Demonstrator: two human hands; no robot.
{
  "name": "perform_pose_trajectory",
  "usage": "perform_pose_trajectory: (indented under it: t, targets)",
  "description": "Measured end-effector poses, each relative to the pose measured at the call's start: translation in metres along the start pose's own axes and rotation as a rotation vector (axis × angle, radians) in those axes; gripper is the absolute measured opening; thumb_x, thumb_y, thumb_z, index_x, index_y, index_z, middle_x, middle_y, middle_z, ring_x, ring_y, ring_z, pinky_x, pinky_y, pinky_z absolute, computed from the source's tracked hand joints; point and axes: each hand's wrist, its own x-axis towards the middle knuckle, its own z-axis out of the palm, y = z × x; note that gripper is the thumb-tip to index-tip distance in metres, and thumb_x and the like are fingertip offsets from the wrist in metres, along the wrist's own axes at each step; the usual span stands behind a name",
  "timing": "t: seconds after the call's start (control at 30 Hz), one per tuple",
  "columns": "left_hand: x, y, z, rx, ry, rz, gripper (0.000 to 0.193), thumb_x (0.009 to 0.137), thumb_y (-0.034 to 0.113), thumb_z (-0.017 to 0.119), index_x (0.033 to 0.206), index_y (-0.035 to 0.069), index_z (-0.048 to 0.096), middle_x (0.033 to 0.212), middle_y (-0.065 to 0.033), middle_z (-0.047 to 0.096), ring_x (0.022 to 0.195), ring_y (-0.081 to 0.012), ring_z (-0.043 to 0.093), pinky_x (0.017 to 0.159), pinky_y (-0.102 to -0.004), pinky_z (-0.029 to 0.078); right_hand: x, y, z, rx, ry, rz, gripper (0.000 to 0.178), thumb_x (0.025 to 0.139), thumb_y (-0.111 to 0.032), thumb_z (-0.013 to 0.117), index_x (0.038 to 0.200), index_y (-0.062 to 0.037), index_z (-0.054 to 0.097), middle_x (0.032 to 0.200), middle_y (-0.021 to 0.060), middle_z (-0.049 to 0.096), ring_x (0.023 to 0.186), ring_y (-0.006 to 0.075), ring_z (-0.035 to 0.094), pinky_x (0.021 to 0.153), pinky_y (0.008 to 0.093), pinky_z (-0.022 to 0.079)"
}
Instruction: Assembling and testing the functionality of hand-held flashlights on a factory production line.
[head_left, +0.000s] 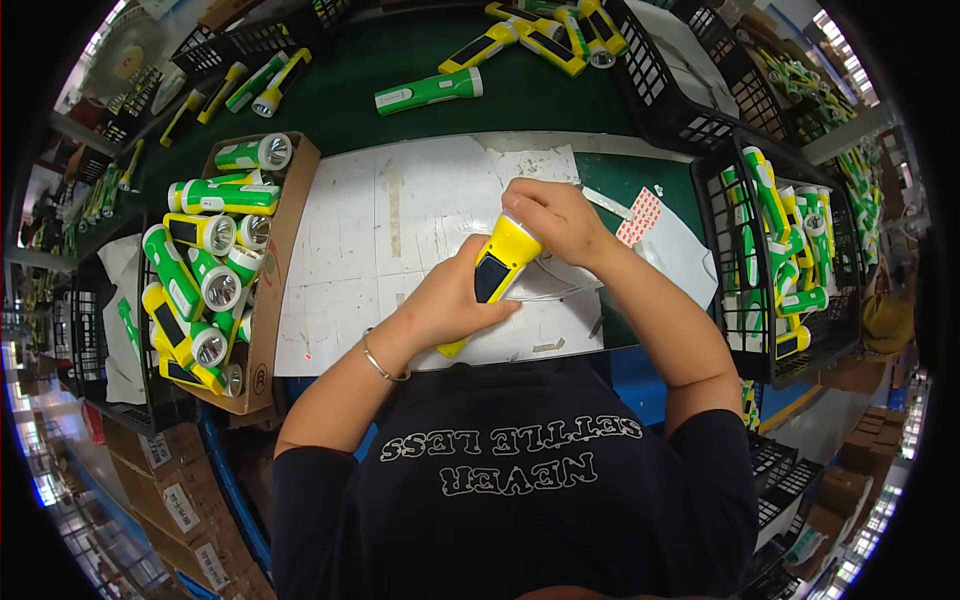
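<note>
A yellow flashlight (513, 247) with a dark panel on its side is tilted over the white work surface, its wide head up and away from me. My left hand (452, 290) is wrapped round its body, thumb along the near side. With fingers closed over the rim of the head, my right hand (558, 218) grips the same flashlight and hides its front end. A thin pale cable (570, 290) runs beside my right forearm. Just right of that hand lies a sheet of red-dotted stickers (641, 215) near a flat white strip (607, 203).
At left stands a cardboard box (291, 240) full of green and yellow flashlights. A black crate (745, 330) at right holds more. On the green bench beyond lie one green flashlight (430, 91) and a yellow pile (545, 42). Another black crate (690, 125) stands at the far right.
</note>
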Motion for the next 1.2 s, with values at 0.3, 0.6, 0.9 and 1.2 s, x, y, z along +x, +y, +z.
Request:
perform_pose_trajectory:
  t: [0.3,0.6,0.9,1.2]
  targets:
    - [0.006,-0.021,0.009,-1.733,-0.632,-0.202,0.061,0.095,0.048,0.029,0.131,0.001,0.038,0.086,-0.0103,0.057,0.077,-0.0207,0.059,0.074,-0.0399,0.054,-0.015,0.003,0.001,0.288,0.158,-0.148,0.040,0.088,-0.032,0.042,0.112,-0.0016,0.052,0.084,0.0062,0.060,0.076,0.0108,0.051,0.069,0.0229,0.040]
    - [0.018,-0.036,0.018,-1.587,-0.177,-0.271,0.041,0.091,0.045,0.049,0.109,0.009,0.052,0.092,-0.0078,0.059,0.075,-0.0203,0.060,0.063,-0.0351,0.051,-0.069,0.017,0.024,0.585,0.157,0.096,0.027,0.095,-0.026,0.042,0.103,-0.0031,0.054,0.073,0.0010,0.054,0.066,0.0066,0.048,0.062,0.0217,0.040]
    - [0.034,-0.025,0.023,-1.524,-0.032,-0.283,0.050,0.088,0.053,0.051,0.099,0.004,0.052,0.083,-0.0084,0.056,0.066,-0.0185,0.057,0.057,-0.0324,0.050,-0.091,0.016,0.070,0.447,-0.022,0.186,0.024,0.083,-0.023,0.066,0.076,-0.0028,0.057,0.060,-0.0023,0.053,0.054,0.0046,0.044,0.051,0.0225,0.038]
    - [0.044,-0.021,0.032,-1.443,-0.050,-0.278,0.043,0.091,0.047,0.049,0.109,0.008,0.046,0.088,-0.0102,0.056,0.073,-0.0199,0.058,0.061,-0.0341,0.052,-0.092,0.007,0.075,0.408,0.006,0.298,0.036,0.080,-0.036,0.068,0.089,-0.0019,0.064,0.068,0.0042,0.062,0.061,0.0108,0.056,0.059,0.0270,0.046]
